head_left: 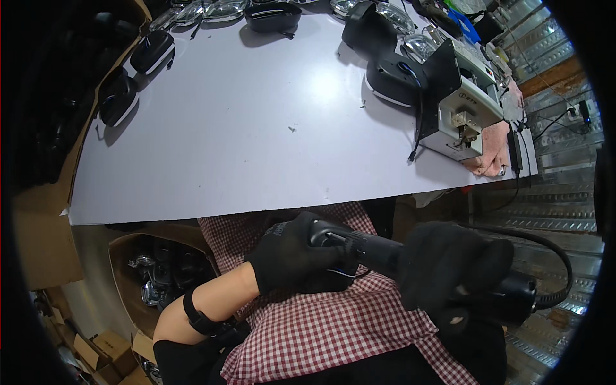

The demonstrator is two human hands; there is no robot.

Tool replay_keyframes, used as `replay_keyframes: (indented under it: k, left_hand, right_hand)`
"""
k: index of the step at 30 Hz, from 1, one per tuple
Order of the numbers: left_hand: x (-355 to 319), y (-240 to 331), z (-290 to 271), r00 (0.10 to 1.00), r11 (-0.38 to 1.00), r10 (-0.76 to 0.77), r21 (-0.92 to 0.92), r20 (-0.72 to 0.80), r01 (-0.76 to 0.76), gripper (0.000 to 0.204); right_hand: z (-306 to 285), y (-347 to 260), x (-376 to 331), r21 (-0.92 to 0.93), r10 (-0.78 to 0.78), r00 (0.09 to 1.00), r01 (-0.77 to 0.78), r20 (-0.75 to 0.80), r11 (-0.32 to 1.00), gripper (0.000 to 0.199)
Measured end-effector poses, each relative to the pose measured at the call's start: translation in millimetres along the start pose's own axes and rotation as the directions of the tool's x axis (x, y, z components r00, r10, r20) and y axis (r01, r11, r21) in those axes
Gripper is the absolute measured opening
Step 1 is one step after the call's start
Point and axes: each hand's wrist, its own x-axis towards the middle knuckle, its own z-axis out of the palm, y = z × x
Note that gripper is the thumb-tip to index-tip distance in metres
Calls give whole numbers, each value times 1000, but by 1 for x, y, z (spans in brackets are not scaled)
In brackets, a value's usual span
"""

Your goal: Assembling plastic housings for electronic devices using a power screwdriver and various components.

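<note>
My right hand (449, 266), in a black glove, is wrapped round a black corded electric screwdriver (374, 251). The tool lies across my lap, its nose pointing left. My left hand (292, 253), also gloved in black, grips a black side mirror housing (321, 232) above the checked apron (333, 321). The screwdriver's nose meets the housing close to my left fingers. Much of the housing is hidden behind the glove, and I cannot make out the screw. A thin wire hangs below my left hand.
On the white table (244, 154), a white-and-black machine (459, 122) stands at the right beside mirror housings (391, 80). More housings (119, 96) lie at the left, with clear lamp parts (224, 9) at the far edge. A cardboard box (119, 256) of parts sits below left. The tool's cable (568, 269) loops at the right.
</note>
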Motion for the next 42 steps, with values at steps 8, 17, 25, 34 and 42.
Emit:
replay_keyframes:
  k: [8, 17, 25, 34, 42]
  left_hand:
    - [-6, -6, 8, 999, 999, 34, -33, 22, -33, 47]
    - [-7, -7, 10, 999, 951, 28, 309, -37, -15, 42]
    - [-5, -15, 0, 983, 903, -87, -429, -163, 9, 74]
    - [-23, -21, -39, 994, 991, -77, -102, 71, 84, 75]
    - [6, 18, -2, 979, 975, 151, -185, 136, -124, 76]
  right_hand:
    - [-19, 11, -7, 63, -8, 892, -23, 453, 998, 18]
    - [-34, 13, -14, -56, -16, 942, 37, 334, 998, 18]
    - [-66, -61, 16, 102, -127, 981, 142, -146, 985, 18]
    - [-159, -64, 47, -537, -516, 800, 301, -308, 788, 22]
    - [-144, -48, 64, -772, -325, 883, -62, -338, 632, 19]
